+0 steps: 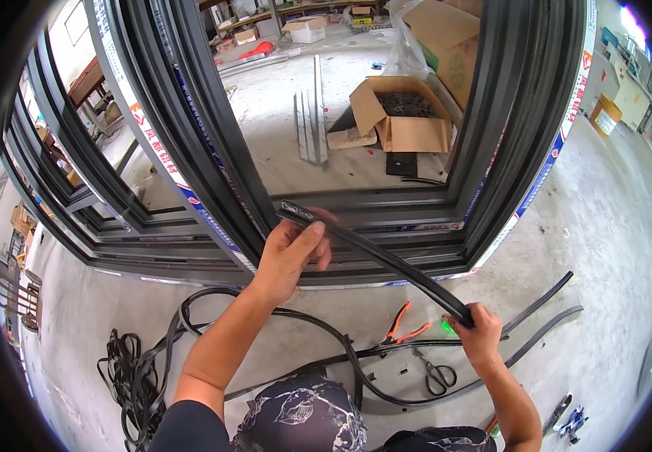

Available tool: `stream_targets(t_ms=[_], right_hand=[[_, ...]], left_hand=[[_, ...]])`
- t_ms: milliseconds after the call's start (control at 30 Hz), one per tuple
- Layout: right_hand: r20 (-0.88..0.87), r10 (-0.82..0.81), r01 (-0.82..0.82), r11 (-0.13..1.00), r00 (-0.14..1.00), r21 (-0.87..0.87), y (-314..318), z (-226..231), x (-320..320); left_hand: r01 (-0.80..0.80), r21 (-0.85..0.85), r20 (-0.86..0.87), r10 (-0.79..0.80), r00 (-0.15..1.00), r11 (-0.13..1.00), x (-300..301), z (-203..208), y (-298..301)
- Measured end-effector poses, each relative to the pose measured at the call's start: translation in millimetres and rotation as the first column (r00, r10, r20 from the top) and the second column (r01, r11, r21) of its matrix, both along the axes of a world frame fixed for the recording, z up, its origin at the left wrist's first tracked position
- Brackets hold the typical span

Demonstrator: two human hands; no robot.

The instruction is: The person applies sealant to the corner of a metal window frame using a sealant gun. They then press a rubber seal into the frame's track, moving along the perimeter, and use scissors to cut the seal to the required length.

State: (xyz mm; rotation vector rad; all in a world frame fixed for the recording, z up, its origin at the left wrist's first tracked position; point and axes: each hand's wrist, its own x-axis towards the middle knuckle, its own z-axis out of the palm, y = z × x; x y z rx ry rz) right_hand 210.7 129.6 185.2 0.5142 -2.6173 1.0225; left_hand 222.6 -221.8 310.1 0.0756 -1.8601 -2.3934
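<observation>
A black rubber sealing strip [393, 265] is stretched slantwise between my two hands, its left end higher and farther away. My left hand [290, 255] is closed around it near that end, thumb on top. At the lower right, my right hand [481, 331] grips the strip in a closed fist. Just beyond my left hand stands a dark grey window frame [371, 202] with printed protective film along its edges. The strip's left end lies in front of the frame's lower corner; whether it touches the frame I cannot tell.
Orange-handled pliers [395, 325] and black scissors [437, 377] lie on the concrete floor below the strip. More black strip [326, 325] loops across the floor to a tangled heap [131, 369] at left. Behind the frame sits an open cardboard box [416, 134] near metal bars [312, 124].
</observation>
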Motion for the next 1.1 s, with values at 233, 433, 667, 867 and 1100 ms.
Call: stream_targets(t_ms=[233,433,667,867,1100], right_hand=[[0.054,-0.028,0.032,0.997,0.998,-0.071,-14,10,25],[0.259,-0.007,0.036,0.994,0.966,-0.107,-67,41,-2],[0.146,0.059,-0.038,0.989,0.987,-0.146,-31,156,-77],[-0.522,-0.341,0.394,0.919,0.782,-0.011,15,355,-175],[-0.499,-0.524,0.500,0.844,0.690,-0.195,10,527,-250]], left_hand=[[-0.085,0.012,-0.045,0.086,0.995,0.996,-33,1,25],[-0.044,0.240,-0.036,0.054,0.998,0.970,-68,16,75],[0.282,0.216,-0.274,-0.219,0.936,0.935,-155,123,131],[0.426,0.204,-0.421,-0.314,0.851,0.881,-219,225,148],[0.378,0.207,-0.464,-0.250,0.850,0.902,-245,311,134]])
